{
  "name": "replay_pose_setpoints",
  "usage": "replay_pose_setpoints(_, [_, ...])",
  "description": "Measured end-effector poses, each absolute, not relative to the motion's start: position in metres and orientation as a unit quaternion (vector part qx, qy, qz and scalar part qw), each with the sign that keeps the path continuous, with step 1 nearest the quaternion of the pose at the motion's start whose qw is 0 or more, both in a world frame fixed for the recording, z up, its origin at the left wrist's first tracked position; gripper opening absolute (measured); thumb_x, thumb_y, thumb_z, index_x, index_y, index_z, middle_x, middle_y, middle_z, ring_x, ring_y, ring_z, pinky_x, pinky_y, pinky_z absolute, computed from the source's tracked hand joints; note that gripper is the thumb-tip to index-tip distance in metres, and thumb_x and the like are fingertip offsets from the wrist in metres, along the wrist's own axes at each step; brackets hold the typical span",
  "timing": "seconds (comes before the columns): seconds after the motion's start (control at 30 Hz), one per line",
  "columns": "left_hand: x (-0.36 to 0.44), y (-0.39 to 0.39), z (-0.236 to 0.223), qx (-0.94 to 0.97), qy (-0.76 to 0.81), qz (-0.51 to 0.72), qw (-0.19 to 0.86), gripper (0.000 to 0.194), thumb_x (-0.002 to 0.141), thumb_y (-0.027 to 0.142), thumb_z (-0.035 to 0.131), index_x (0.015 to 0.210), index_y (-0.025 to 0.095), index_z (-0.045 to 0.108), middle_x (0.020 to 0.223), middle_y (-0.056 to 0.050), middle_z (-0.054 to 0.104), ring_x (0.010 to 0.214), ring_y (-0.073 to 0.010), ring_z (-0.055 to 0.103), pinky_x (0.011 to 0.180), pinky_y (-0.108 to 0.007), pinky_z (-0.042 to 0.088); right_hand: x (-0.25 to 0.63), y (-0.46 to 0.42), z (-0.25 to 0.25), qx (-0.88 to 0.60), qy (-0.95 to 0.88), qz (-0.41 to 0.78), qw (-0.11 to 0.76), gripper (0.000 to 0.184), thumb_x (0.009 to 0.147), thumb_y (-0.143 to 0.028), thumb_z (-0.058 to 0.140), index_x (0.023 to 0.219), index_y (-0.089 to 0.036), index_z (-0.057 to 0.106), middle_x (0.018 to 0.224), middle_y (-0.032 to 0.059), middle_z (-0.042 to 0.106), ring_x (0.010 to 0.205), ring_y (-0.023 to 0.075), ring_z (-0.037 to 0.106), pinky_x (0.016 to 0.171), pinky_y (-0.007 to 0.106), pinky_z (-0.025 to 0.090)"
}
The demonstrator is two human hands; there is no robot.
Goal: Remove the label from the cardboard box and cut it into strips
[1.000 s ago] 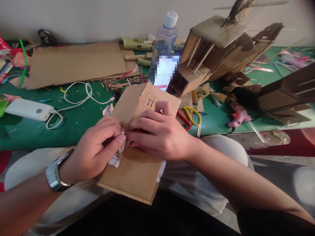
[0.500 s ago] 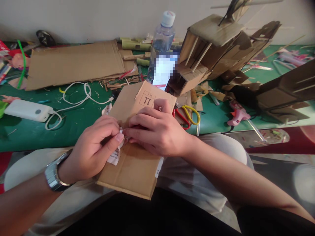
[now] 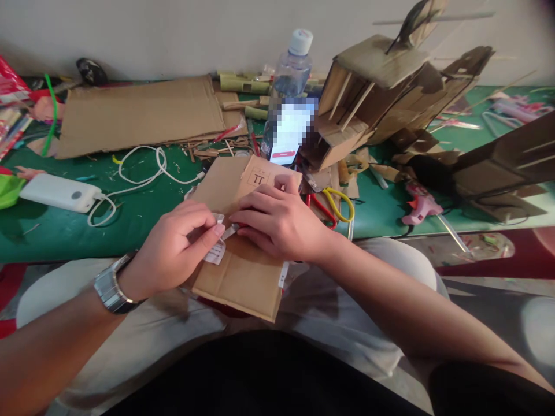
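A folded brown cardboard piece (image 3: 243, 289) with printed arrows tilts over my lap, its far end by the table edge. My left hand (image 3: 182, 245) pinches a torn white paper label (image 3: 215, 254) between thumb and forefinger, over the cardboard's left side. A small shiny strip stretches from there toward my right fingertips. My right hand (image 3: 281, 222) lies across the cardboard with its fingers curled and their tips close to the strip. What those fingertips grip is hidden.
Behind the cardboard stand a lit phone (image 3: 288, 136) and a water bottle (image 3: 292, 69). Yellow-and-red-handled scissors (image 3: 338, 202) lie right of it, then a pink glue gun (image 3: 420, 205). A cardboard model (image 3: 377, 86) rises at the back. A white power bank (image 3: 60, 192) with cable lies left.
The cardboard's near end has moved away from my body. My left hand has shifted right and slightly up with the label, and the shiny strip now shows between my hands.
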State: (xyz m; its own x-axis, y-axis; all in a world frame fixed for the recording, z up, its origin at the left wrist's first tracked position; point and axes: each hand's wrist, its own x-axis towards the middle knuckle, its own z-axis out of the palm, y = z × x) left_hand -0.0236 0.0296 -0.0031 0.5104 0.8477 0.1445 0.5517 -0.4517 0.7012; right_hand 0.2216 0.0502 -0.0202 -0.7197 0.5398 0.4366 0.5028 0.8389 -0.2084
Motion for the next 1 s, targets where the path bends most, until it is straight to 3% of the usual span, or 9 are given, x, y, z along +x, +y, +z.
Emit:
replay_pose_setpoints(0.23, [-0.029,0.034,-0.002,0.798,0.454,0.231,0.323,0.03,0.105,0.033,0.054,0.077,0.022,0.058,0.076,0.0,0.056,0.076,-0.0187,0.052,0.073,-0.035,0.041,0.226,0.05,-0.019,-0.313,-0.918,0.047,0.239,0.027,0.108,-0.03,0.052,0.121,-0.019,0.074,0.114,0.0106,0.075,0.097,0.0249,0.061,0.093,0.045,0.029])
replay_pose_setpoints(0.4, [-0.036,0.039,0.003,0.787,0.452,0.212,0.364,0.027,0.105,0.033,0.051,0.083,0.022,0.063,0.087,-0.001,0.066,0.085,-0.0199,0.058,0.079,-0.035,0.044,0.226,0.05,-0.019,-0.338,-0.915,0.053,0.212,0.029,0.109,-0.03,0.051,0.121,-0.017,0.074,0.113,0.0115,0.072,0.099,0.0255,0.062,0.089,0.041,0.034])
replay_pose_setpoints(0.57, [-0.038,0.042,-0.001,0.812,0.459,0.202,0.297,0.025,0.104,0.032,0.051,0.083,0.022,0.062,0.086,-0.003,0.066,0.087,-0.0223,0.057,0.081,-0.037,0.043,0.228,0.051,-0.026,-0.372,-0.901,0.098,0.199,0.034,0.111,-0.034,0.046,0.118,-0.012,0.071,0.111,0.0137,0.069,0.092,0.0232,0.062,0.078,0.035,0.041])
replay_pose_setpoints(0.67, [-0.037,0.044,-0.005,0.825,0.467,0.182,0.26,0.023,0.102,0.032,0.053,0.085,0.022,0.064,0.088,-0.004,0.068,0.09,-0.0244,0.058,0.082,-0.039,0.043,0.226,0.049,-0.031,-0.369,-0.905,0.111,0.182,0.036,0.107,-0.043,0.056,0.129,-0.017,0.068,0.111,0.0107,0.069,0.085,0.0204,0.061,0.069,0.032,0.039])
replay_pose_setpoints(0.8, [-0.036,0.046,-0.009,0.824,0.471,0.164,0.268,0.021,0.102,0.031,0.053,0.089,0.022,0.066,0.091,-0.005,0.071,0.091,-0.0249,0.06,0.081,-0.038,0.044,0.216,0.046,-0.039,-0.308,-0.94,0.074,0.124,0.039,0.108,-0.024,0.05,0.145,-0.032,0.061,0.105,0.0051,0.067,0.07,0.014,0.052,0.061,0.03,0.03])
replay_pose_setpoints(1.0, [-0.034,0.048,-0.013,0.829,0.475,0.133,0.262,0.023,0.103,0.032,0.051,0.092,0.022,0.068,0.093,-0.005,0.072,0.09,-0.0249,0.063,0.08,-0.037,0.044,0.2,0.051,-0.049,-0.244,-0.965,0.053,0.075,0.023,0.108,-0.027,0.052,0.105,-0.024,0.075,0.095,0.0033,0.064,0.067,0.0133,0.047,0.063,0.032,0.029])
